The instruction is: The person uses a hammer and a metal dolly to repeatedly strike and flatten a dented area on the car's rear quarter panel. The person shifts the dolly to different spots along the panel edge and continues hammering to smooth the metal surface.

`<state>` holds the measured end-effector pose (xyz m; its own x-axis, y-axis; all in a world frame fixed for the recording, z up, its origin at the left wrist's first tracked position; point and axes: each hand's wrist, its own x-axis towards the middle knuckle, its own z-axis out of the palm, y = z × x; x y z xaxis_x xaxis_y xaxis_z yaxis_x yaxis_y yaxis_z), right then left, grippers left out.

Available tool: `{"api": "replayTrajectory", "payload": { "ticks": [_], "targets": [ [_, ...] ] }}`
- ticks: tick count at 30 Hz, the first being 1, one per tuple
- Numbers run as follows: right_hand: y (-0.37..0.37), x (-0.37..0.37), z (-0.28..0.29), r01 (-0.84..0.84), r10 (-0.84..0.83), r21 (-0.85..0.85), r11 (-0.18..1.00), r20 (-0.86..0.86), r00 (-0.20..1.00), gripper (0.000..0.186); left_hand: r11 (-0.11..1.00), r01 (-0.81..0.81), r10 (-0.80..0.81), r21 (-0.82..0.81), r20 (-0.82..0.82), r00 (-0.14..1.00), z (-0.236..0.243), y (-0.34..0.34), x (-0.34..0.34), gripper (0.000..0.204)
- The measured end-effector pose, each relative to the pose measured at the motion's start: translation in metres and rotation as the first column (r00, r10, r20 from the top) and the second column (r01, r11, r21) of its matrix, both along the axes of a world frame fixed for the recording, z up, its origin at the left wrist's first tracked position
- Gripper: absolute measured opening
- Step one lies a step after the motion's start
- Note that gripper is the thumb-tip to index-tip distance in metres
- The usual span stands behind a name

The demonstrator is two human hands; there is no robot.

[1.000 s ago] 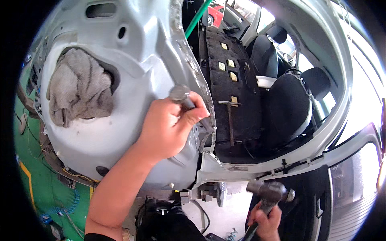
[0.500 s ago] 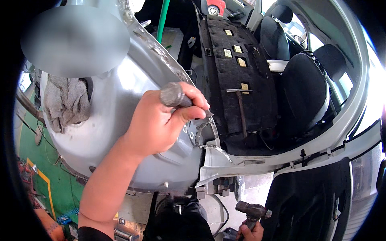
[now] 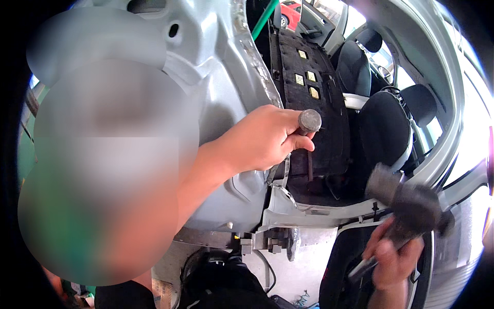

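Observation:
My left hand (image 3: pixel 260 138) is closed round a metal chisel, its round struck head (image 3: pixel 310 121) facing up. The chisel's lower end is hidden by the hand, which is over the ragged cut seam (image 3: pixel 256 56) of a grey car body panel (image 3: pixel 208 216). At the lower right my right hand (image 3: pixel 395 257) grips the handle of a hammer (image 3: pixel 419 206). Its heavy head is raised to about the height of the car's sill and smeared by motion. The hammer and the chisel head are well apart.
Right of the seam is the car's interior, with a black felt-covered panel (image 3: pixel 329 139) and dark front seats (image 3: pixel 386 121). A white sill edge (image 3: pixel 319 216) curves along the near side. A green pole (image 3: pixel 265 19) stands at the top. A large blurred patch covers the left.
My right hand has lifted the hammer from low beside the car, up and to the right. The left hand with the chisel appears farther right, and the whole view has shifted.

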<state>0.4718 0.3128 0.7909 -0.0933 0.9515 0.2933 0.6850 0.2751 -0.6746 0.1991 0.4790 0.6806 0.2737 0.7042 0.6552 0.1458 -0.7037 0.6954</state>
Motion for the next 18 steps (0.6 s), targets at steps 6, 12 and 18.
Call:
{"api": "replayTrajectory", "payload": {
  "ticks": [6, 12, 18],
  "targets": [
    [0.044, -0.092, 0.076, -0.253, 0.247, -0.040, 0.967, 0.408, 0.879, 0.033, 0.998, 0.012, -0.017, 0.069, 0.083, 0.996, -0.007, 0.000, -0.003, 0.014],
    [0.057, -0.126, 0.077, -0.096, 0.154, -0.134, 0.986, 0.541, 0.827, 0.029, 0.991, -0.013, 0.007, 0.130, 0.049, 0.999, -0.014, 0.004, -0.003, 0.016],
    [0.051, -0.109, 0.064, -0.370, 0.241, 0.258, 0.893, 0.420, 0.875, 0.036, 0.991, 0.020, -0.028, 0.131, 0.059, 0.998, -0.013, 0.005, -0.003, 0.015]
  ]
}}
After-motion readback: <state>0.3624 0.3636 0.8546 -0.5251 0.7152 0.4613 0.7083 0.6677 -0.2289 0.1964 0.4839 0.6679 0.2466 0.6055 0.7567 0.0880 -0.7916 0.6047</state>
